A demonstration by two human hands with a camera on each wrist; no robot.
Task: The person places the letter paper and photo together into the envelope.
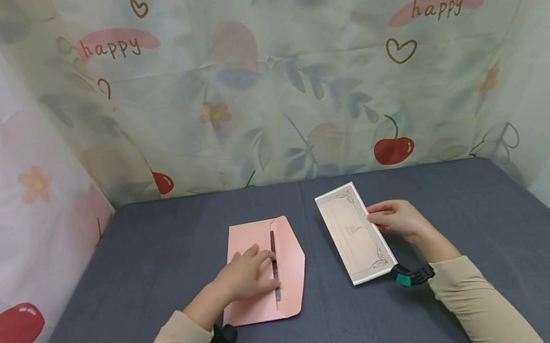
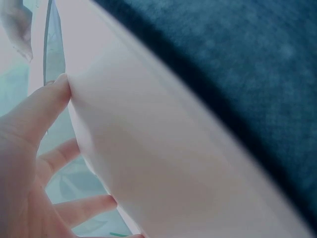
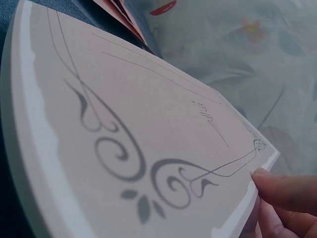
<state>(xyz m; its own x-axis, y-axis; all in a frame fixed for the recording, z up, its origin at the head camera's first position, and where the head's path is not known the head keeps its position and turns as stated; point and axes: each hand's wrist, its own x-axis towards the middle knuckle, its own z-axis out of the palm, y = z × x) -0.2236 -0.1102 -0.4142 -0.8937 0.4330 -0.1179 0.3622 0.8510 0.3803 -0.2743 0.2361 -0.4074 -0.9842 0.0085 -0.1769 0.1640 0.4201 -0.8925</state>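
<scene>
A pink envelope [image 1: 289, 254] lies on the dark table, its pointed flap spread out to the right. Along its mouth runs a dark gap [image 1: 272, 240]. My left hand [image 1: 240, 275] rests on the envelope, with thumb and index fingertip at the gap. In the left wrist view the spread fingers [image 2: 83, 207] touch the edge of the envelope [image 2: 143, 119]. To the right, my right hand [image 1: 399, 220] pinches a cream card [image 1: 353, 234] by its right edge, thumb on top. The card is tilted, with scroll ornaments in grey and a white border; its underside is hidden.
The dark cloth-covered table [image 1: 167, 244] reaches back to a hanging curtain [image 1: 275, 74] printed with cherries, flowers and hearts. Curtain also hangs on both sides. A black strap with a green part [image 1: 407, 277] is at the right wrist.
</scene>
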